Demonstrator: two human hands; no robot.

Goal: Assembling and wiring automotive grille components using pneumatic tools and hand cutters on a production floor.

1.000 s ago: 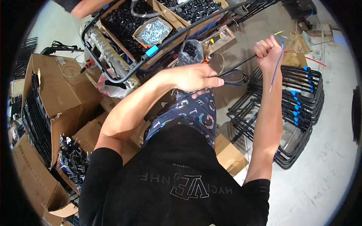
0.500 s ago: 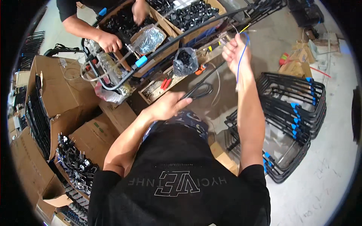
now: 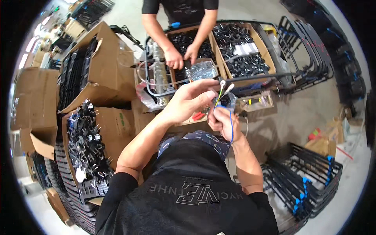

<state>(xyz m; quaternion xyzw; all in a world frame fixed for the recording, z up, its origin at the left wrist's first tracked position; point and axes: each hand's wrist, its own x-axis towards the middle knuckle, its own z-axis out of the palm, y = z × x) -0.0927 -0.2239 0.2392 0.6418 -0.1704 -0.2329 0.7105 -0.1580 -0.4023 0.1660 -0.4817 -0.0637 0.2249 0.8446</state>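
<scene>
Stripped cable ends stand up from my right hand [image 3: 223, 121], whose fingers are closed around them. Among them, a yellow-green wire [image 3: 220, 96] points upward, with pale terminals near the tips. A blue wire [image 3: 232, 127] loops over that hand and hangs toward the wrist. Just left of the tips is my left hand [image 3: 190, 102], its fingers stretched out and thumb apart, with no held thing showing. The rest of the cable is hidden behind my hands.
Across from me, a co-worker's hands [image 3: 181, 58] work over boxes of black parts [image 3: 243, 51] and a clear bag of small metal pieces [image 3: 203, 70]. Cartons [image 3: 107, 66] and bundled power plugs [image 3: 88, 145] stand left. Black frames with blue clips [image 3: 303, 184] are stacked right.
My right hand has come down and inward with the wires. My left hand has let go of the black cable and risen beside the wire tips. The view has shifted.
</scene>
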